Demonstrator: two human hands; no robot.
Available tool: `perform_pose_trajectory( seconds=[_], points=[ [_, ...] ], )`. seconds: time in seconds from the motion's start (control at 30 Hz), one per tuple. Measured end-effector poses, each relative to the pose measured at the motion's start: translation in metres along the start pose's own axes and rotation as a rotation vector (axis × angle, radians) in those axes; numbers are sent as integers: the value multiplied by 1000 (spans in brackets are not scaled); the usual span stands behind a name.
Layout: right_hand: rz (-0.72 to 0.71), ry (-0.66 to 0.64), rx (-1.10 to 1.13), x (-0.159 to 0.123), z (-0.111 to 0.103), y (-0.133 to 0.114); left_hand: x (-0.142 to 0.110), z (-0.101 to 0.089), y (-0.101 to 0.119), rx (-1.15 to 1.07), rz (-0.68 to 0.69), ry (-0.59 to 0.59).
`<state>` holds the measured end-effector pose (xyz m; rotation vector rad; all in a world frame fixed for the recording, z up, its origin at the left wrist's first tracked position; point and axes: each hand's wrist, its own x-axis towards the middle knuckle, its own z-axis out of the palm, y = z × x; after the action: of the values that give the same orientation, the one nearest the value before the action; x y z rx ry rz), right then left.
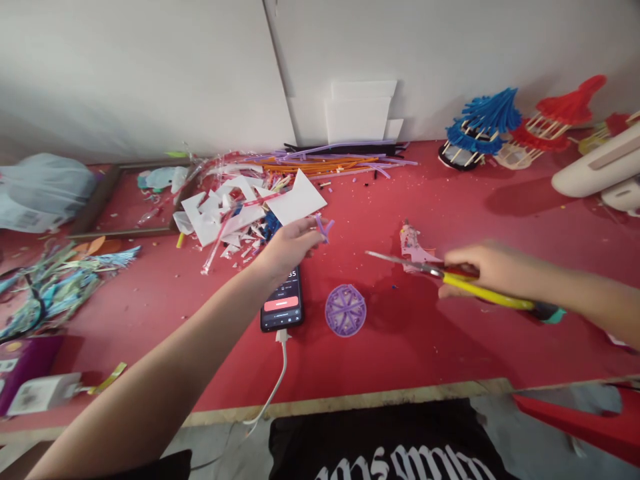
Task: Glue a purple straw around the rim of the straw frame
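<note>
Pinched in the fingers of my left hand are short bent purple pipe cleaner pieces, held above the phone. My right hand is closed around yellow-handled scissors, whose metal blades point left. Between the hands, nearer me, lies a purple spoked disc on the red table. Just beyond the blades is a small pink piece, partly covered by them. A phone with a lit screen lies under my left wrist, a white cable plugged into it.
White scraps are heaped at the back left, beside orange and purple pipe cleaners. A blue tiered model and a red tiered model stand back right. A brown frame and tangled strips lie left.
</note>
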<state>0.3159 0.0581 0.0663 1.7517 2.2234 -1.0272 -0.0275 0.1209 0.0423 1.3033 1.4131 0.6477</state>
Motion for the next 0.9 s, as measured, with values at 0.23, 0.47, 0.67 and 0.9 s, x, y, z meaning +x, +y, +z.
perform_pose_trajectory(
  seconds=[0.23,0.47,0.67,0.9],
  points=[
    [285,377,-239,30,-38,40,25,-61,-2,427,155,334],
    [230,484,-261,59,-20,75,14,-69,-2,676,385,522],
    [84,569,-299,43,-8,55,-80,0,-1,783,603,216],
    [-631,668,142,11,60,-64,-136,37,-32,760,683,266]
  ],
)
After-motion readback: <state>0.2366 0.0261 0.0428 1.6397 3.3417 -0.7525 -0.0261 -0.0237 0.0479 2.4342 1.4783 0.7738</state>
